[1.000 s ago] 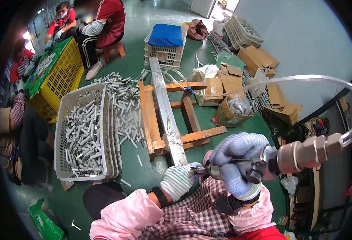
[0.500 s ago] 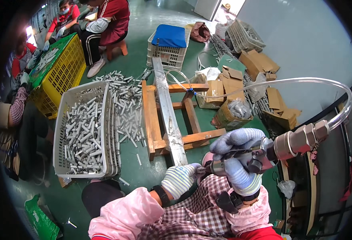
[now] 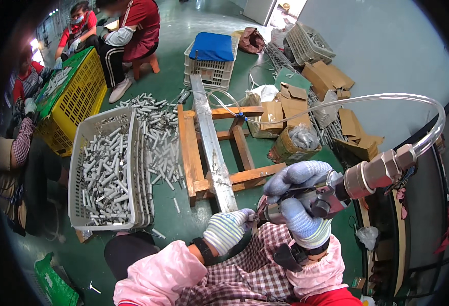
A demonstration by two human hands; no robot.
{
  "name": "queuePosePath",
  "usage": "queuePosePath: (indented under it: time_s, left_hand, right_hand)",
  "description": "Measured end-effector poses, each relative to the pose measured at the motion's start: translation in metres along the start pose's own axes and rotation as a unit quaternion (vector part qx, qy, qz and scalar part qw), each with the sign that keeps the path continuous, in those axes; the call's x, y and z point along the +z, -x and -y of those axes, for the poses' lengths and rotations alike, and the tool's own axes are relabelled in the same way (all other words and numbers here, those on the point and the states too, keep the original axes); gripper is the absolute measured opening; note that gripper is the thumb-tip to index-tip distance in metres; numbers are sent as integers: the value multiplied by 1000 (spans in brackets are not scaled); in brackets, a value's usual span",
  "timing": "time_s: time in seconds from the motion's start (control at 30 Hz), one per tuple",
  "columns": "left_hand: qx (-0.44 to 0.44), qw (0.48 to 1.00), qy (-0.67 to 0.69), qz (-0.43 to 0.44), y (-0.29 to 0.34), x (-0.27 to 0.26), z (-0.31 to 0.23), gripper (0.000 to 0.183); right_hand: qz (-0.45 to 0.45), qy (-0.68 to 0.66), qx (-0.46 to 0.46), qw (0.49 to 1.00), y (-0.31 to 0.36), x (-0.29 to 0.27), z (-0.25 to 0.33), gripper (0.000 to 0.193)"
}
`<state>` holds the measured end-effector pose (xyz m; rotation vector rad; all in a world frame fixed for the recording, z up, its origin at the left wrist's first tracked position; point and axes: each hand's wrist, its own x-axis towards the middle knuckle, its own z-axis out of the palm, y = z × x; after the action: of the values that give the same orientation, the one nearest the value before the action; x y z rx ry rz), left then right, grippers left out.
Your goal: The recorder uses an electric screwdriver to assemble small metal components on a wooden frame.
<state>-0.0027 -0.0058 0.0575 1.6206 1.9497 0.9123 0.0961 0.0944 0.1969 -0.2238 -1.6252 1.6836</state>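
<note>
Currently: R hand (image 3: 300,214) clenched on air tool (image 3: 331,196); L hand (image 3: 228,229) pinches at nozzle — rail (image 3: 211,148) end adjacent, basket (image 3: 76,173) well left.

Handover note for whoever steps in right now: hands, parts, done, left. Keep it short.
Right hand, blue-dotted glove, grips a pneumatic tool with clear hose, nose pointing left.
Left hand, green-dotted glove, holds something small at the tool's nose; too small to identify.
Both work at the near end of the metal rail on the wooden stand.
White basket left of the stand holds grey metal tubes; more lie loose on the floor.
Which tubes are processed cannot be told; many remain in both piles.
</note>
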Motion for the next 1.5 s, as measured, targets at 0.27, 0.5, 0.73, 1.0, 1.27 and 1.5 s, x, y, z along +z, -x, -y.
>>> queuePosePath:
  time_s: [0.27,0.5,0.73,1.0,1.27,1.5]
  left_hand:
    - [39,998,44,-32,3,-4,-2,18]
    - [12,999,20,-29,4,6,6,20]
    - [25,999,12,-33,6,16,17,24]
    - [4,991,128,-24,-3,-7,-15,31]
    - [63,943,247,-214,-5,-8,-8,21]
    - [-283,775,551,-124,-7,-37,42,45]
  right_hand:
    - [39,112,9,993,0,6,1,33]
    - [31,-41,-4,999,-1,5,6,41]
    - [-127,-108,-153,974,-10,-25,23,47]
    - [-270,-95,74,955,-7,-88,-44,28]
    - [-253,-99,116,955,-6,-92,-58,34]
    - [-270,-129,122,946,-6,-90,-66,37]
